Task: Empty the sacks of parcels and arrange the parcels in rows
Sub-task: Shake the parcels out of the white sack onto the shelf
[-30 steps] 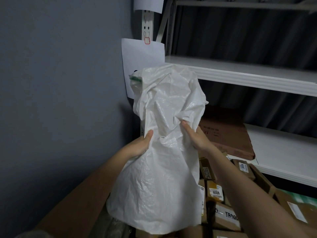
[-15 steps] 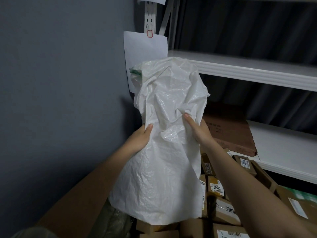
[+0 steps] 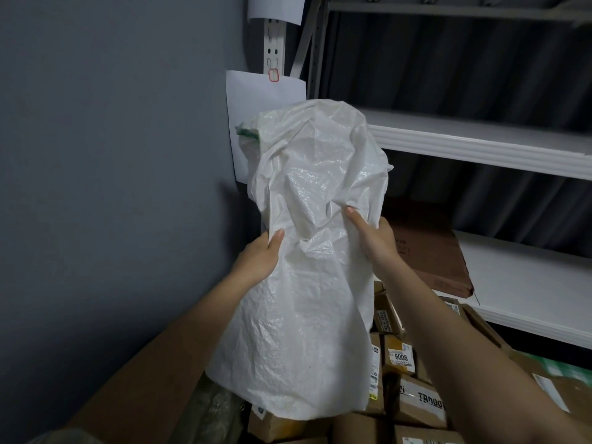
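Observation:
A crumpled white woven sack [image 3: 307, 283] hangs upside down in front of me, its open mouth at the bottom. My left hand [image 3: 258, 257] grips its left side, thumb on the front. My right hand [image 3: 373, 240] grips the right side at about the same height. Under the sack lie several brown cardboard parcels [image 3: 398, 357] with white labels, heaped together. A green tag [image 3: 248, 133] sticks out near the sack's top left.
A grey wall fills the left. White metal shelves [image 3: 480, 142] run along the right, with a flat brown box [image 3: 429, 251] on the lower shelf. A brown cardboard wall [image 3: 134, 389] borders the parcels at lower left, beside a bubble-wrapped packet [image 3: 208, 411].
Both hands have lifted the sack slightly higher. More parcels show under its mouth.

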